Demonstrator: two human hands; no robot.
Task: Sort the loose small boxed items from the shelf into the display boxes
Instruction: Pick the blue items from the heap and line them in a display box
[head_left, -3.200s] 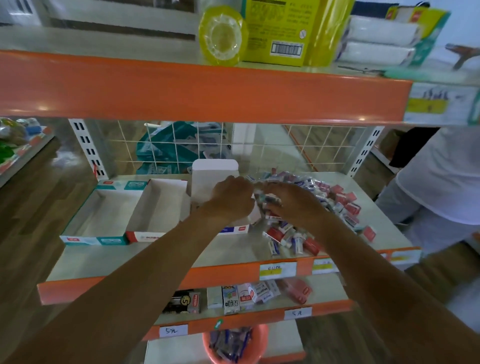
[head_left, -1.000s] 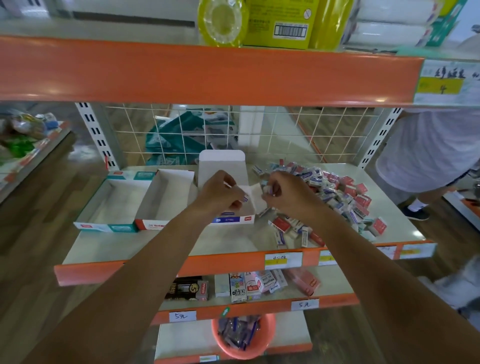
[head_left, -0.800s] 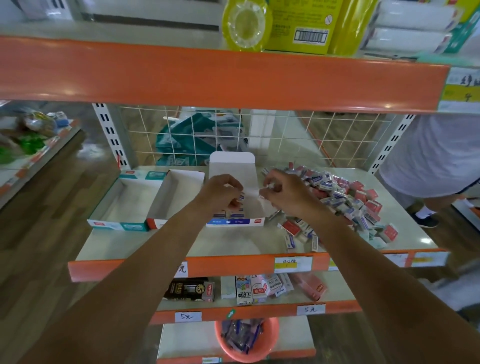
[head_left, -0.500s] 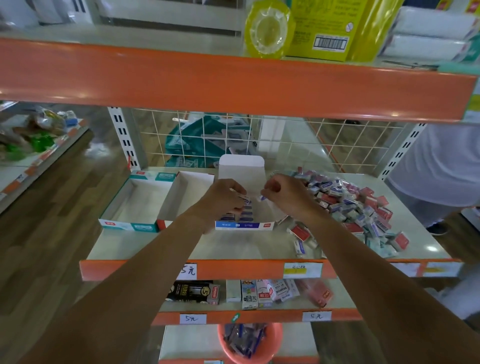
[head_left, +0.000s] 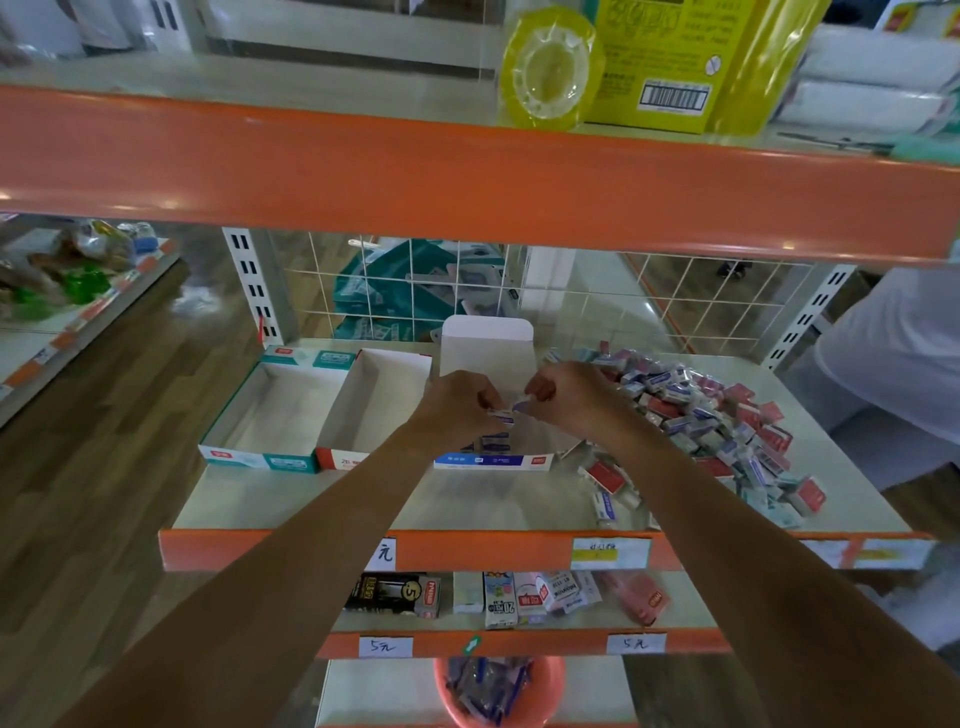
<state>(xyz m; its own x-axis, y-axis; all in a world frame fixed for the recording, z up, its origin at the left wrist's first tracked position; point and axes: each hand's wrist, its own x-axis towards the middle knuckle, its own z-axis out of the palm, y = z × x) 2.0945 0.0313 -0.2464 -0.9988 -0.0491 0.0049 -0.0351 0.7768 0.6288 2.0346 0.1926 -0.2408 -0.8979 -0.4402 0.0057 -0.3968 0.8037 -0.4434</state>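
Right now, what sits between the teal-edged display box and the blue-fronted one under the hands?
Head view: the red-edged display box, looking empty, flush against the teal-edged box. The left hand and right hand pinch small boxes over the blue-fronted box.

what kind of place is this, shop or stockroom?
Most likely a small retail shop. Orange-edged shelving carries handwritten price tags, packaged goods sit on the lower shelf, and a pile of small boxed items lies beside open display boxes.
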